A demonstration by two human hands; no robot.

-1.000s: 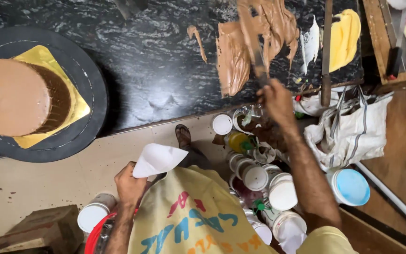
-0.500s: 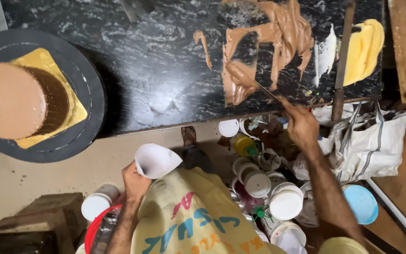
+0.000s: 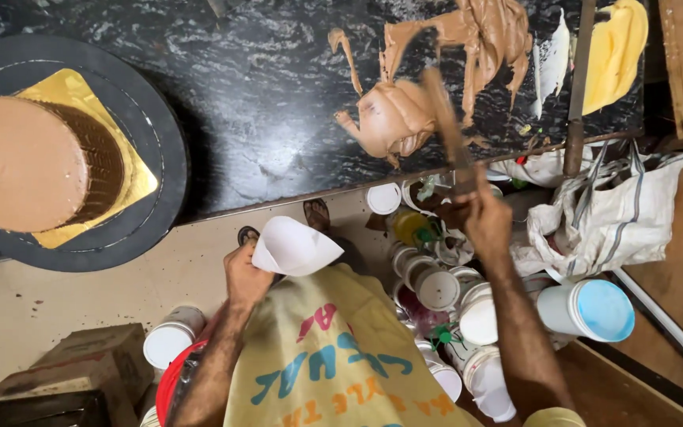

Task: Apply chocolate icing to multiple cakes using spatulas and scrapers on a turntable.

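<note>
From my remote seat I take the dark marbled counter [image 3: 262, 111] as my landmark. My right hand [image 3: 485, 223] sits just off its near edge, its grip closed around the handle of a palette knife [image 3: 443, 119], whose blurred blade reaches up over the counter into a mound of brown cream [image 3: 393, 119]. More brown cream [image 3: 484, 35] is smeared farther back on the counter, with a patch of yellow cream [image 3: 614, 51] toward its right end. My left hand [image 3: 247, 277] is below the counter's near edge, its grip pinched on the rim of a white paper cone [image 3: 294, 247], which it holds in the air, apart from the counter. At the counter's left end stands a black turntable [image 3: 156, 198] carrying a gold board [image 3: 132, 170] with a round brown cake [image 3: 21, 162] on it. Below the counter, on the floor, white-lidded tubs [image 3: 436, 286] cluster beneath my right arm, a tub with a pale blue lid [image 3: 604, 310] lies to their right, and a white cloth bag [image 3: 610, 213] slumps near the counter's right end.
</note>
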